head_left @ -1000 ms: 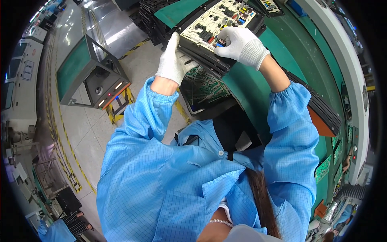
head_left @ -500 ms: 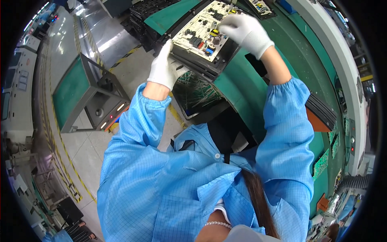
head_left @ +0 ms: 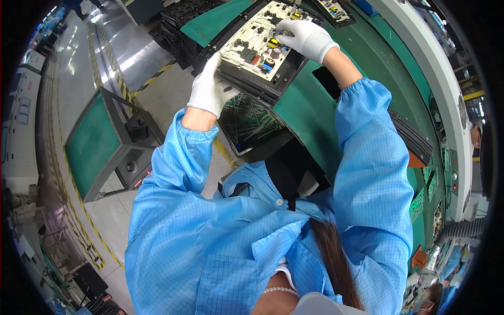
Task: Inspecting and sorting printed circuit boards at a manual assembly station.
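A cream circuit board (head_left: 254,37) lies in a black carrier frame (head_left: 251,84) at the top middle. It bears black, yellow, blue and red components. My left hand (head_left: 206,86), in a white glove, grips the carrier's left corner, thumb on the upper edge and fingers underneath. Over the board's right part is my gloved right hand (head_left: 307,39), fingers bent down among the components. Its fingertips are close together; whether something small is between them is hidden.
Below the carrier stands a bin (head_left: 254,123) of thin green-white strips. A green work surface (head_left: 304,102) extends right, with another loaded carrier (head_left: 337,11) at its far end. At left stands a grey-framed stand with a green panel (head_left: 97,142). Black carriers (head_left: 178,26) are stacked at the far left.
My right hand has moved left and lower over the board, its fingers now nearer the middle components. My left hand keeps its grip on the carrier. The whole view has shifted slightly.
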